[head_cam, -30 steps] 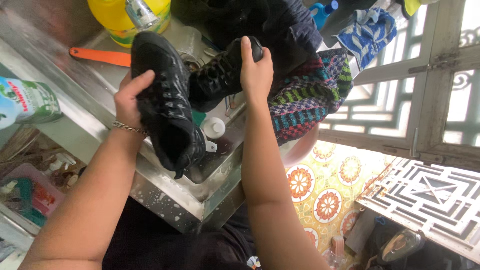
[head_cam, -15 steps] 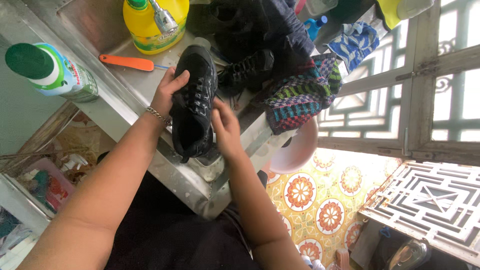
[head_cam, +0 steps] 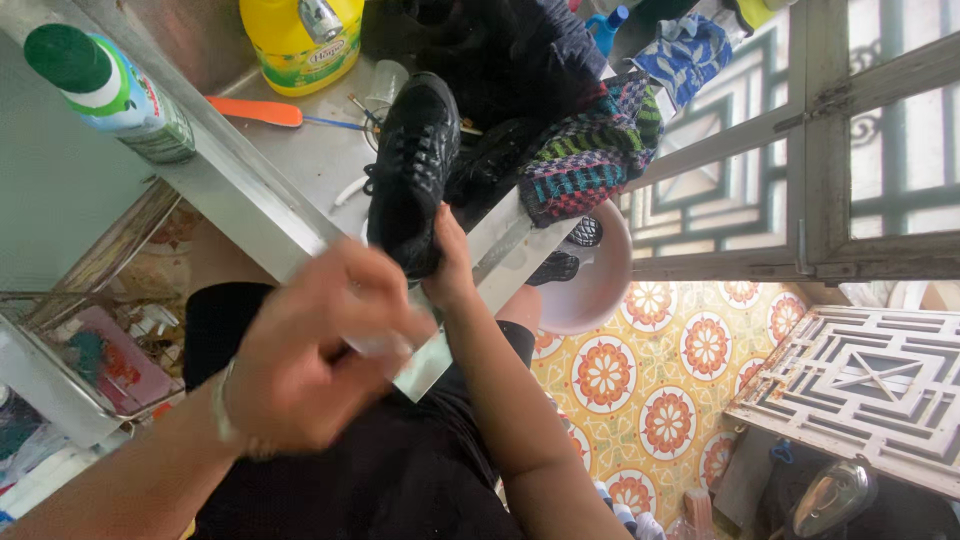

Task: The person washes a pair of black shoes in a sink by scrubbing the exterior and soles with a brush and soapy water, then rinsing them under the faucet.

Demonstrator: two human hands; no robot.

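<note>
From the head camera, the right hand (head_cam: pixel 447 262) gripped the heel of a black lace-up shoe (head_cam: pixel 412 170) lying over the steel sink's front edge (head_cam: pixel 262 222). The blurred left hand (head_cam: pixel 318 352) hovered nearer the camera, curled; whether it held anything could not be told.

A single head-worn camera looks steeply down from close above, tilted, over the person's forearms onto a steel sink counter (head_cam: pixel 300 225) at upper left, with patterned floor tiles (head_cam: pixel 660 380) and a window grille (head_cam: pixel 760 180) to the right.
</note>
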